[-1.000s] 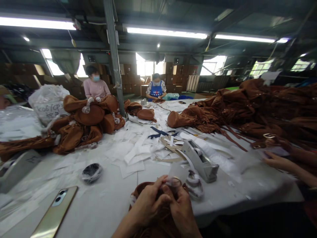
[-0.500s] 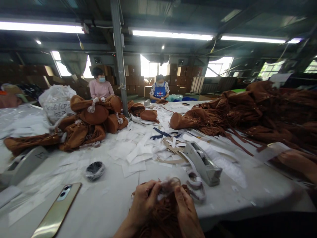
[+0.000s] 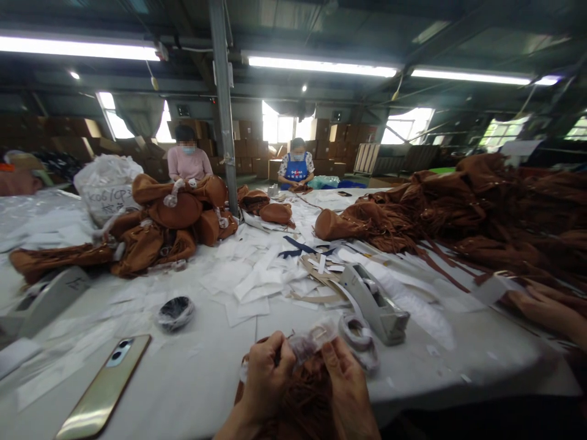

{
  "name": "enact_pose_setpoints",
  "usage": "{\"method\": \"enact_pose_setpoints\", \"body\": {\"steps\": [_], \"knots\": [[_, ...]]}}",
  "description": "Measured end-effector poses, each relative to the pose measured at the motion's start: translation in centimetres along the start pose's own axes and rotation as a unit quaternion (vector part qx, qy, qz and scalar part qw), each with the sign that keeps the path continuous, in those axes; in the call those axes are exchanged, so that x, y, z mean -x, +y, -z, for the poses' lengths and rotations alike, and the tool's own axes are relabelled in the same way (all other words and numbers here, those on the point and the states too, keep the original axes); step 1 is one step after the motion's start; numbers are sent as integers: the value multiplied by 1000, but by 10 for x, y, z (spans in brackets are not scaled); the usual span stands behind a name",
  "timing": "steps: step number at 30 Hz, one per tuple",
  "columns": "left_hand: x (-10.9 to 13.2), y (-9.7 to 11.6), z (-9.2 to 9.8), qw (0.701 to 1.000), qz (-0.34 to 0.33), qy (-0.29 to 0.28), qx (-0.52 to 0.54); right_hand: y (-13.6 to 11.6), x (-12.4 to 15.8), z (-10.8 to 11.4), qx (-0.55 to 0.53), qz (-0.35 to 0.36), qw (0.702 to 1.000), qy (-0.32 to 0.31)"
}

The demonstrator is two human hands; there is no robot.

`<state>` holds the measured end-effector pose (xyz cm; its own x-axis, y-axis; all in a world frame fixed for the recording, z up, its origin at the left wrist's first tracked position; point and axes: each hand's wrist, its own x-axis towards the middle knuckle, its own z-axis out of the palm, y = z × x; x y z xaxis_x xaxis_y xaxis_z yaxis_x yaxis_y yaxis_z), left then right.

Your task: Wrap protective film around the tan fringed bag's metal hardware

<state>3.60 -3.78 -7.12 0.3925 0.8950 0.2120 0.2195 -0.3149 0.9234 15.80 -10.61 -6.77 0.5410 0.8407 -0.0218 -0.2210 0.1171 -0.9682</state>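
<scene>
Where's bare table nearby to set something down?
Between the phone and left hand, nearer than the black coil, the table is bare. Another lies between the right tape dispenser and the near edge, bar small scraps. Paper sheets crowd the middle; brown bags, the right.

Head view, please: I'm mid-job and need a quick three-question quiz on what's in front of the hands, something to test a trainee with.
1. Which thing do the left hand and right hand both grip?
A) a cardboard box
B) the clear wrapping
C) a blue apron
2. True or false: the gold phone lies with its camera lenses facing down.
3. Fill in: on the table, the black coil lies on the person's ____ side of the hands.

Key:
1. B, just above the brown fringe.
2. False; the lenses face up.
3. Left.
</scene>
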Motion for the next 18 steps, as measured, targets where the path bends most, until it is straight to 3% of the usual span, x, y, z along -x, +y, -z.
{"method": "enact_pose_setpoints", "body": {"steps": [4,9,16,18], "knots": [[2,5,1,998,-8,-41,41,-3,2,-10,-55,-16,998,-9],[1,14,10,992,-24,-103,64,-8,4,-12,19,18,1000,-18],[0,13,14,994,-10,-90,53,-16,4,-9,100,26,994,-28],[0,12,15,996,-6,-83,41,-17,4,-3,134,41,990,15]]}}
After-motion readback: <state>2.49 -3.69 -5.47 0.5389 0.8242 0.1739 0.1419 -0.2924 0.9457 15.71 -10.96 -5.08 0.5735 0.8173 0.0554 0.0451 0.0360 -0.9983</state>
